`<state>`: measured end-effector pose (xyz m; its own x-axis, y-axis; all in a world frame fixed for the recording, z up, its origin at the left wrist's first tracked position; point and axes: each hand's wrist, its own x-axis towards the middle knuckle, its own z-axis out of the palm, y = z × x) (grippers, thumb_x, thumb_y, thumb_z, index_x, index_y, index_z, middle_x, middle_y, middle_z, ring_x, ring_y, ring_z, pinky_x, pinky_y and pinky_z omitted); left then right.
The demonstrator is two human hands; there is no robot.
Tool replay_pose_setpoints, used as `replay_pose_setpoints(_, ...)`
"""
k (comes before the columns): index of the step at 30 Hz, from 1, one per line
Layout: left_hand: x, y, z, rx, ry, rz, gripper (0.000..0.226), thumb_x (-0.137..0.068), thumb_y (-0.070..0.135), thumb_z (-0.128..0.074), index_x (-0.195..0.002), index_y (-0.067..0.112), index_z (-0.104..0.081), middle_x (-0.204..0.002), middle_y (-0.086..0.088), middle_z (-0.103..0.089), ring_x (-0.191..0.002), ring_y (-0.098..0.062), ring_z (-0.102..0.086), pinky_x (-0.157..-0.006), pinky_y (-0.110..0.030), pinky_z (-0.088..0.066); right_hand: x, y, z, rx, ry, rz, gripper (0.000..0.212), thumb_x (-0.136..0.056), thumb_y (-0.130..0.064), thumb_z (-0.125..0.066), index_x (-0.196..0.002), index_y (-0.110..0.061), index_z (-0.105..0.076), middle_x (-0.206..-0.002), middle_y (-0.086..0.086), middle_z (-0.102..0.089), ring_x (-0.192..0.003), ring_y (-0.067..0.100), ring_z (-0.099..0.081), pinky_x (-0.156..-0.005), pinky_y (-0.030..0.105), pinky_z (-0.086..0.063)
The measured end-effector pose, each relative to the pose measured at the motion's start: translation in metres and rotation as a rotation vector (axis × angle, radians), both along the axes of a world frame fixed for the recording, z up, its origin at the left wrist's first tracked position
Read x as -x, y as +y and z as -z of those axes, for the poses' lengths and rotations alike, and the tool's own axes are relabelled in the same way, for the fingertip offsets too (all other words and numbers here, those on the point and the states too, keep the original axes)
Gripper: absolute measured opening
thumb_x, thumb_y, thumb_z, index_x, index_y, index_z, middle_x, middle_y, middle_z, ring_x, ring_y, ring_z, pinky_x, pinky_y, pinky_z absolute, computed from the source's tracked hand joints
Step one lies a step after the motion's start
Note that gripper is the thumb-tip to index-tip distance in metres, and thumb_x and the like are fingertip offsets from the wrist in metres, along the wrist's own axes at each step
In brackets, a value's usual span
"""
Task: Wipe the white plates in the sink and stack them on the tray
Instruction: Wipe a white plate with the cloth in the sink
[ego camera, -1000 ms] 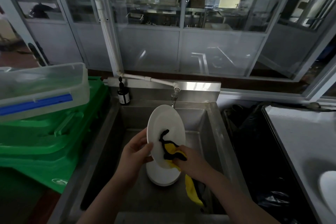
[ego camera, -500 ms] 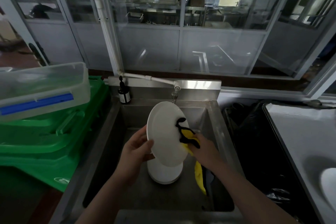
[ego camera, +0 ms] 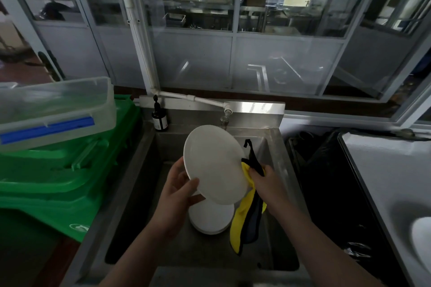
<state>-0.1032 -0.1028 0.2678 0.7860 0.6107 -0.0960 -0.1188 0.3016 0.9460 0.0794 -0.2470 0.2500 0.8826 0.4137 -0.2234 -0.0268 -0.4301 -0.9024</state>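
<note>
A clear plastic container [ego camera: 53,109] with a blue clasp sits atop green crates [ego camera: 63,170] at far left, beside a steel sink [ego camera: 277,147]. Over the basin, the left hand [ego camera: 177,196] grips the lower edge of a tilted white plate [ego camera: 214,165], thumb on its face, above a stack of white plates [ego camera: 211,219] on the sink floor. The right hand [ego camera: 265,182] clutches a yellow-and-black cloth [ego camera: 247,223] against the plate's right rim. A worktop [ego camera: 384,170] lies at far right.
</note>
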Motion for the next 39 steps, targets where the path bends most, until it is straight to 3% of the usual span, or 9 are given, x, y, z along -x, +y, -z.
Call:
replay_pose_setpoints(4, -0.002, -0.003, 0.004, 0.022, 0.006, -0.023, 0.053, -0.097, 0.003, -0.055, -0.137, 0.036, -0.049, -0.120, 0.006, -0.069, -0.113, -0.025, -0.067, -0.090, -0.059, -0.056, 0.004, -0.001, 0.002, 0.001, 0.000, 0.030, 0.018, -0.097, -0.035, -0.056, -0.108, -0.021, -0.055, -0.099, 0.007, -0.064, -0.081, 0.015, -0.060, -0.064, 0.028, -0.046)
replay_pose_setpoints(8, -0.005, -0.007, 0.006, 0.046, -0.005, -0.039, 0.054, -0.097, 0.000, -0.054, -0.137, 0.035, -0.048, -0.117, 0.007, -0.070, -0.110, -0.023, -0.068, -0.086, -0.050, -0.060, 0.010, 0.002, 0.009, -0.034, 0.043, 0.075, 0.023, -0.095, -0.038, -0.060, -0.108, -0.019, -0.056, -0.095, 0.003, -0.064, -0.083, 0.017, -0.062, -0.075, 0.037, -0.053)
replay_pose_setpoints(15, -0.012, -0.014, 0.009, 0.056, -0.023, -0.080, 0.058, -0.095, -0.002, -0.056, -0.135, 0.039, -0.046, -0.120, 0.009, -0.067, -0.114, -0.023, -0.066, -0.085, -0.048, -0.060, 0.021, 0.005, 0.011, -0.107, 0.107, 0.135, 0.024, -0.092, -0.039, -0.063, -0.106, -0.020, -0.059, -0.095, 0.004, -0.064, -0.086, 0.019, -0.064, -0.067, 0.034, -0.050)
replay_pose_setpoints(22, -0.022, -0.025, 0.011, 0.008, -0.076, -0.127, 0.062, -0.095, -0.005, -0.055, -0.132, 0.043, -0.043, -0.122, 0.010, -0.063, -0.110, -0.014, -0.067, -0.080, -0.038, -0.060, 0.034, 0.010, 0.002, -0.187, 0.148, 0.136, 0.016, -0.090, -0.041, -0.066, -0.089, -0.027, -0.058, -0.090, 0.004, -0.066, -0.080, 0.015, -0.064, -0.066, 0.033, -0.052)
replay_pose_setpoints(29, -0.033, -0.031, 0.010, -0.064, -0.097, -0.181, 0.064, -0.094, -0.007, -0.057, -0.129, 0.043, -0.040, -0.125, 0.000, -0.058, -0.110, -0.015, -0.067, -0.087, -0.050, -0.059, 0.041, 0.018, -0.007, -0.237, 0.173, 0.128, 0.022, -0.091, -0.039, -0.065, -0.099, -0.020, -0.058, -0.088, -0.001, -0.063, -0.078, 0.009, -0.060, -0.060, 0.027, -0.045)
replay_pose_setpoints(31, -0.036, -0.031, 0.011, -0.064, -0.096, -0.188, 0.065, -0.094, -0.007, -0.058, -0.129, 0.045, -0.040, -0.124, 0.001, -0.058, -0.109, -0.014, -0.067, -0.088, -0.050, -0.059, 0.044, 0.020, -0.007, -0.251, 0.186, 0.125, 0.023, -0.090, -0.041, -0.067, -0.100, -0.024, -0.057, -0.085, -0.006, -0.065, -0.077, 0.007, -0.062, -0.064, 0.028, -0.049)
replay_pose_setpoints(35, -0.041, -0.030, 0.013, -0.090, -0.079, -0.201, 0.067, -0.094, -0.006, -0.058, -0.128, 0.048, -0.039, -0.123, 0.001, -0.059, -0.109, -0.014, -0.067, -0.088, -0.048, -0.059, 0.049, 0.025, -0.002, -0.234, 0.222, 0.107, 0.037, -0.084, -0.051, -0.070, -0.103, -0.021, -0.058, -0.078, -0.002, -0.074, -0.076, 0.015, -0.072, -0.080, 0.043, -0.059)
replay_pose_setpoints(39, -0.046, -0.029, 0.015, -0.116, -0.067, -0.204, 0.068, -0.092, -0.009, -0.058, -0.128, 0.046, -0.039, -0.125, -0.005, -0.059, -0.111, -0.018, -0.067, -0.089, -0.048, -0.059, 0.055, 0.027, -0.003, -0.218, 0.222, 0.068, 0.039, -0.085, -0.053, -0.070, -0.104, -0.020, -0.061, -0.080, 0.000, -0.075, -0.072, 0.010, -0.073, -0.074, 0.035, -0.060)
